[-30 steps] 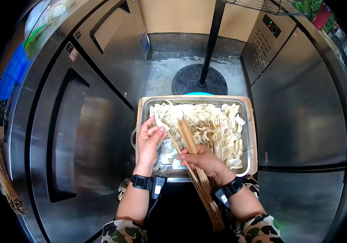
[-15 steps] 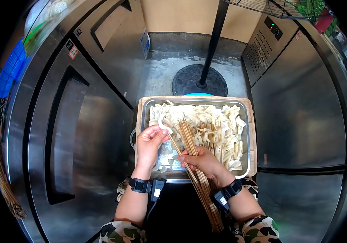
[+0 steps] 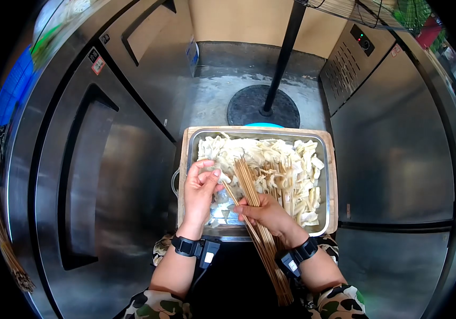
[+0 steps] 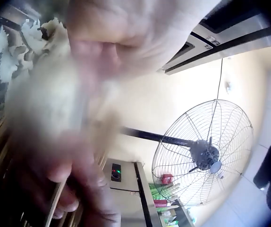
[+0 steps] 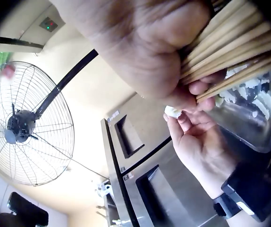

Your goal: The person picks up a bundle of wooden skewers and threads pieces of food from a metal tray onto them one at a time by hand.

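In the head view the right hand [image 3: 268, 213] grips a bundle of thin wooden sticks [image 3: 249, 186], with one stick angled apart from the rest toward the left hand. The left hand [image 3: 199, 194] pinches a small pale piece [image 3: 224, 177] between thumb and fingers at that stick's tip. The right wrist view shows the white piece [image 5: 173, 112] in the left fingers, close beside the right hand's fingertips. Under both hands a metal tray [image 3: 324, 202] holds a heap of pale slices [image 3: 270, 149], and more sticks lie among the slices at its right.
The tray stands on a wooden board [image 3: 335, 181] between steel cabinets [image 3: 398, 154] at right and left. Behind it is a black round base [image 3: 249, 103] with a pole carrying a wire fan [image 4: 206, 151]. Another stick bundle [image 3: 5, 239] is at far left.
The curved pale strip in the left hand now shows as a small piece at the stick's tip. The left fingers have shifted slightly; the right hand keeps its grip on the bundle.
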